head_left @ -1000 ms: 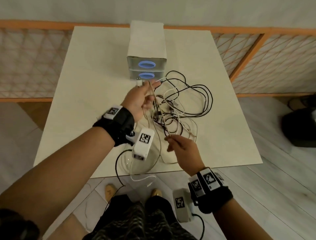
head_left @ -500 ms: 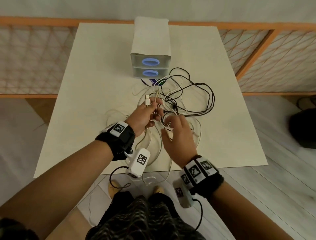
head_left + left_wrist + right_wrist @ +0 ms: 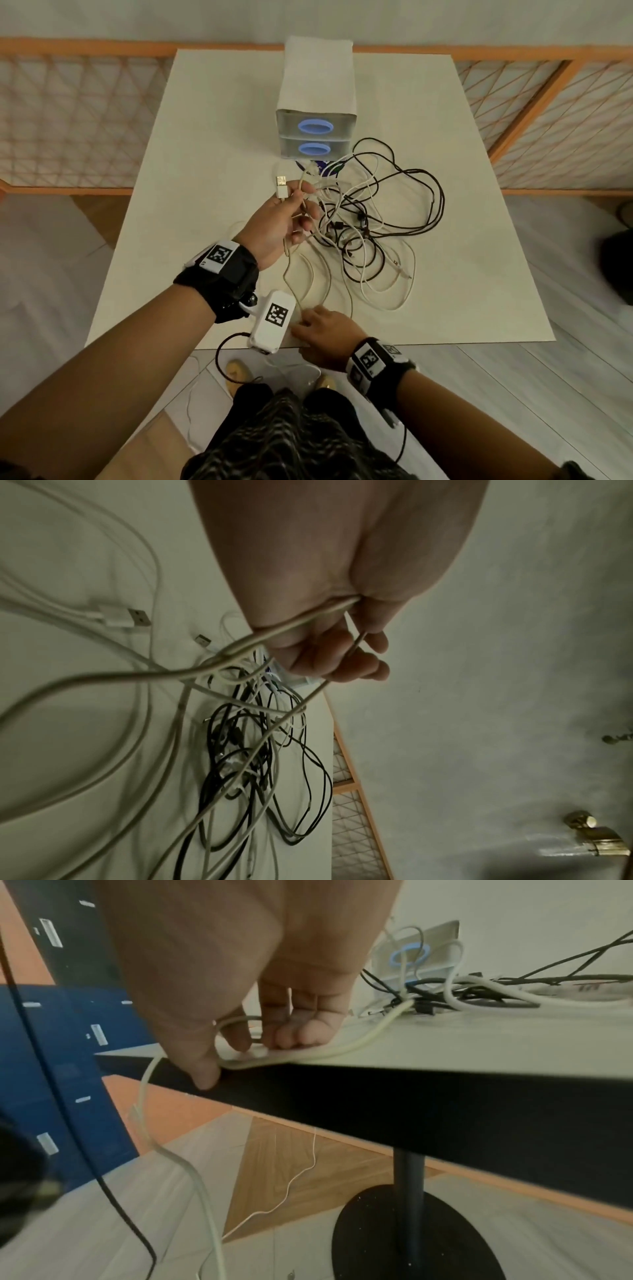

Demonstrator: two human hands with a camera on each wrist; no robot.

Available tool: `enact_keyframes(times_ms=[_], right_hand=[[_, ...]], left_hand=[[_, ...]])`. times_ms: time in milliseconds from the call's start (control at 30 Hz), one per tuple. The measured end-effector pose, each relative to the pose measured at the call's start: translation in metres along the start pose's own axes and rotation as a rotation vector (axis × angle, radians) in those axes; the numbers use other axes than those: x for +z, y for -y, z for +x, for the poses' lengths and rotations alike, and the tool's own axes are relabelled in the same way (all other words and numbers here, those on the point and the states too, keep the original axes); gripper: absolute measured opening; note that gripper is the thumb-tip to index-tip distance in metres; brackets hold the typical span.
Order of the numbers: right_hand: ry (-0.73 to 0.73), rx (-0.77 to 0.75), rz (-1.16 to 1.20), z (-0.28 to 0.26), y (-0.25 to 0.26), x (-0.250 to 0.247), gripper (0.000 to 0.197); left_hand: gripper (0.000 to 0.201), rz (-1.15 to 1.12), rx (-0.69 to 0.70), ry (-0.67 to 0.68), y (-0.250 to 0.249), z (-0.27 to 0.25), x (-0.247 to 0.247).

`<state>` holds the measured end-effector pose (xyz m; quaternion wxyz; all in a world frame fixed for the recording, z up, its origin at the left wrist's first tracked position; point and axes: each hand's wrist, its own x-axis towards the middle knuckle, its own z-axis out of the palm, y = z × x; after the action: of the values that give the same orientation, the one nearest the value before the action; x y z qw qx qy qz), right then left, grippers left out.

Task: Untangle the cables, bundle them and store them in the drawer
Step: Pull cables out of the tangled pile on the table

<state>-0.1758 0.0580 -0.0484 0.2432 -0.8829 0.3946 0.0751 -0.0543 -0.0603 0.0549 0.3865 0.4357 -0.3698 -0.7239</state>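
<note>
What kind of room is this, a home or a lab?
Probably an indoor recording space rather than a lived-in home: a plain white table fenced by orange lattice railings, bearing only a small drawer unit and tangled cables.

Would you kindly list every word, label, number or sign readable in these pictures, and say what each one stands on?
No text can be read.
Wrist camera and wristbands: black-and-white square code markers, no letters.
Purple print under the drawer unit: too blurred and covered.
Reddish marking among the cables, right wrist view: blurred, unreadable.
Drawer fronts: blue oval handles only, no lettering.
</note>
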Motion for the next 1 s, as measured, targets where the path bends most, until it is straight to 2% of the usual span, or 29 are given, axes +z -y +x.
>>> enact_keyframes(times_ms=[67, 133, 233, 300, 367, 533, 600, 700, 767, 900, 933, 1000], right_hand=[[0.064, 0.056, 0.156, 0.000, -0.004, -0.010, 0.024], [0.020, 0.172, 0.275, 0.006, -0.017, -0.024, 0.015], [-0.094, 0.446, 0.225, 0.019, -0.054, -0.054, 0.023], [-0.099, 0.583, 0.215, 0.022, -0.077, -0.074, 0.029], [-0.048, 0.567, 0.194, 0.020, -0.085, -0.085, 0.045], [0.073, 0.193, 0.028, 0.007, -0.038, -0.056, 0.082], [0.077, 0.099, -0.049, 0.011, -0.030, -0.039, 0.071], [0.004, 0.041, -0.099, 0.020, -0.032, -0.035, 0.037], [-0.016, 0.062, -0.146, 0.025, -0.037, -0.037, 0.031], [-0.047, 0.299, -0.202, 0.028, -0.060, -0.054, 0.032], [-0.103, 0.370, -0.148, 0.028, -0.064, -0.065, 0.031], [-0.311, 0.519, 0.117, 0.031, -0.069, -0.094, 0.025]], left_hand=[[0.024, -0.020, 0.008, -0.002, -0.002, -0.004, -0.004], [0.024, -0.035, 0.015, 0.007, -0.002, -0.009, -0.006], [0.024, -0.049, 0.017, 0.047, 0.000, -0.015, -0.006], [0.024, -0.035, 0.001, 0.076, 0.005, -0.020, -0.003], [0.025, 0.003, -0.020, 0.081, 0.013, -0.024, 0.000], [0.022, 0.007, -0.058, 0.043, 0.031, -0.029, 0.001], [0.022, -0.006, -0.063, 0.030, 0.034, -0.030, 0.001], [0.023, -0.014, -0.059, 0.029, 0.034, -0.031, 0.000], [0.023, -0.009, -0.050, 0.027, 0.033, -0.031, -0.001], [0.023, -0.035, -0.079, 0.039, 0.033, -0.037, -0.006], [0.023, -0.028, -0.093, 0.040, 0.035, -0.039, -0.007], [0.023, 0.009, -0.122, 0.031, 0.039, -0.041, -0.007]])
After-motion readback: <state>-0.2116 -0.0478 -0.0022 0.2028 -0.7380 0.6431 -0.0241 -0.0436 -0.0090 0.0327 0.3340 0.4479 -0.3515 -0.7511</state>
